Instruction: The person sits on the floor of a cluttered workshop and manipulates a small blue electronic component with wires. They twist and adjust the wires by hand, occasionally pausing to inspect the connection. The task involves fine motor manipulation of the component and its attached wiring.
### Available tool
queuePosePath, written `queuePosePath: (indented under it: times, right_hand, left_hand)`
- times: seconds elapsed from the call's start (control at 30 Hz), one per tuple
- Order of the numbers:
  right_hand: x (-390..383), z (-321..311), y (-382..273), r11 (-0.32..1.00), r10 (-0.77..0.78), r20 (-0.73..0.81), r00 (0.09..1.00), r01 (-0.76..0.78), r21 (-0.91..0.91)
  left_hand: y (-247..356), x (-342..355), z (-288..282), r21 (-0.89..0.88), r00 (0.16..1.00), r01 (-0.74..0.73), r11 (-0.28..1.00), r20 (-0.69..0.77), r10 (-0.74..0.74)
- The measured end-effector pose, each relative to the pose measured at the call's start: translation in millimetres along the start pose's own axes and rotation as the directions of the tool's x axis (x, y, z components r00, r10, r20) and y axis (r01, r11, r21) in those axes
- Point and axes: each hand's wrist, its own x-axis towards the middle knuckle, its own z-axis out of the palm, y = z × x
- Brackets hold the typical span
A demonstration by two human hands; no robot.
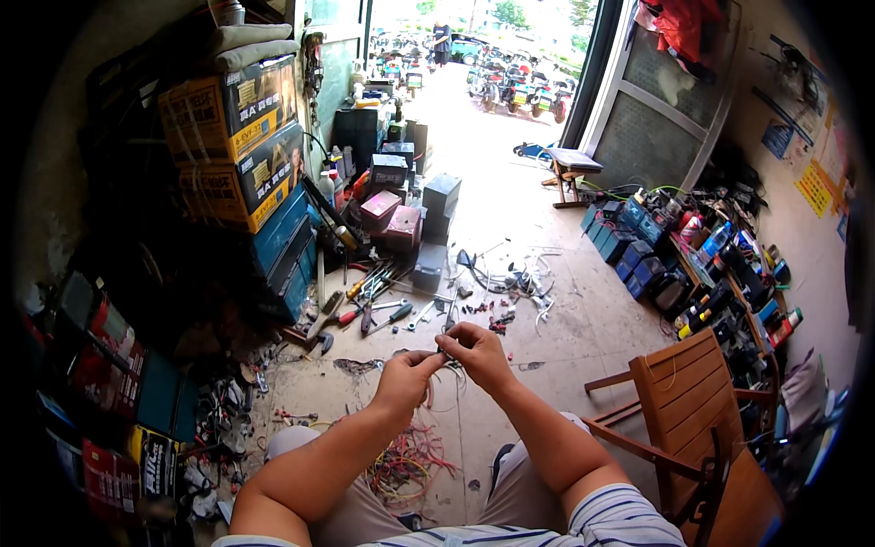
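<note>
Both my hands meet in front of me above the floor, fingertips pinched together. My left hand (pixel 406 372) is closed, with thumb and forefinger against a small dark piece. My right hand (pixel 476 350) is closed beside it, its fingertips touching the same spot. What they hold is mostly hidden and too small to name. Below them on the floor lies a tangle of red and yellow wires (pixel 415 460), between my legs. Just ahead are hand tools, among them a screwdriver with a green handle (pixel 401 314) and a hammer (pixel 325 341).
Stacked cartons (pixel 239 187) and battery blocks (pixel 401 228) stand on the left. Loose cable scraps (pixel 524 283) litter the floor ahead. At right are a wooden chair (pixel 684 374) and a crowded shelf (pixel 720 283). Beyond the open doorway, a person (pixel 442 44) stands near parked scooters (pixel 519 82).
</note>
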Motion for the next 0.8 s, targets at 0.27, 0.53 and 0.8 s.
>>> queuePosePath:
  times: [0.27,0.53,0.8]
  right_hand:
    - [-1.9,0.3,-3.8,0.999,-0.006,0.007,1.0,0.005,0.043]
    - [-0.6,-3.2,2.9,0.994,-0.057,-0.01,0.998,0.058,0.092]
    - [-2.3,-6.1,-3.3,0.996,-0.047,-0.037,0.998,0.05,0.076]
  left_hand:
    - [2.4,0.0,-1.1,0.009,0.999,-0.027,1.0,-0.027,0.027]
    - [7.7,3.9,-4.8,-0.028,0.997,-0.059,0.998,-0.041,0.058]
    - [4.9,1.7,-3.7,-0.001,0.999,-0.053,0.999,-0.013,0.053]
